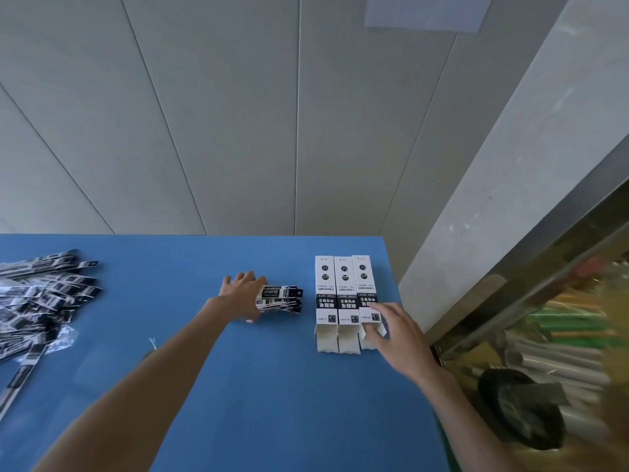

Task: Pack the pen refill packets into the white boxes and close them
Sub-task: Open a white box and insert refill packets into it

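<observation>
From my remote seat I see a blue table [238,386] set against a pale panelled wall [204,114]; at its left edge sprawls a loose heap of refill packets [37,301], black and white, some overhanging the table; off the right edge lies a blurred clutter of tubes [561,335] and a dark wheel [520,410]; nothing lies between my hands and the work. Three white boxes [343,301] lie flat side by side near the far right corner, touching one another, their near-end flaps open toward me. Just left of them, apart from the row, rests a small stack of packets [282,299]. My left hand [243,294] reaches forward with the arm stretched, palm down over the near end of that stack; the fingers are spread and curl round it, thumb at the near side, so I read it as gripping the stack. My right hand [394,330] comes in from the right, fingers straight and slightly apart, fingertips touching the open end of the rightmost box [366,294]; they hold nothing.
</observation>
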The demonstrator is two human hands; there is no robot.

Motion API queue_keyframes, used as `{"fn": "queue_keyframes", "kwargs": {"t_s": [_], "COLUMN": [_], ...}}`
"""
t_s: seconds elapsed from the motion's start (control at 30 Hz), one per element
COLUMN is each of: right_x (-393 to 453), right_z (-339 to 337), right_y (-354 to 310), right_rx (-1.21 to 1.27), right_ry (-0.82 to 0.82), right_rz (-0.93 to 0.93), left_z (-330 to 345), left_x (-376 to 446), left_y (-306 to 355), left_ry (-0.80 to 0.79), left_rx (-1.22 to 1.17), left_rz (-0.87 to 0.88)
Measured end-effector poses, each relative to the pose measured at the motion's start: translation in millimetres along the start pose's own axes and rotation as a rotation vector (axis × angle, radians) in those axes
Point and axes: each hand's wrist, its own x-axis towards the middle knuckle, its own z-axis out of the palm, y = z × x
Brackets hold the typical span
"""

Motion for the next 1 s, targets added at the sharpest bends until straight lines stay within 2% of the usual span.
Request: {"fn": "queue_keyframes", "kwargs": {"t_s": [0.13,0.2,0.3,0.47,0.67,1.0], "right_x": [5,6,8,6,2,-1], "right_z": [0,0,1,3,1,-1], "right_y": [3,3,5,3,2,10], "right_rx": [-0.001,-0.004,-0.005,0.007,0.022,0.043], "right_ry": [0.0,-0.008,-0.018,-0.006,0.011,0.01], "right_rz": [0.003,0.004,0.006,-0.005,-0.002,0.034], "left_z": [-7,-8,-9,-3,-2,4], "left_x": [-4,-8,-15,-8,-3,5], "left_y": [8,21,44,75,96,98], "left_ry": [-0.078,0.027,0.264,0.361,0.357,0.407], "left_rx": [-0.031,-0.075,-0.098,0.051,0.056,0.357], "left_rz": [0.057,0.128,0.328,0.506,0.5,0.501]}}
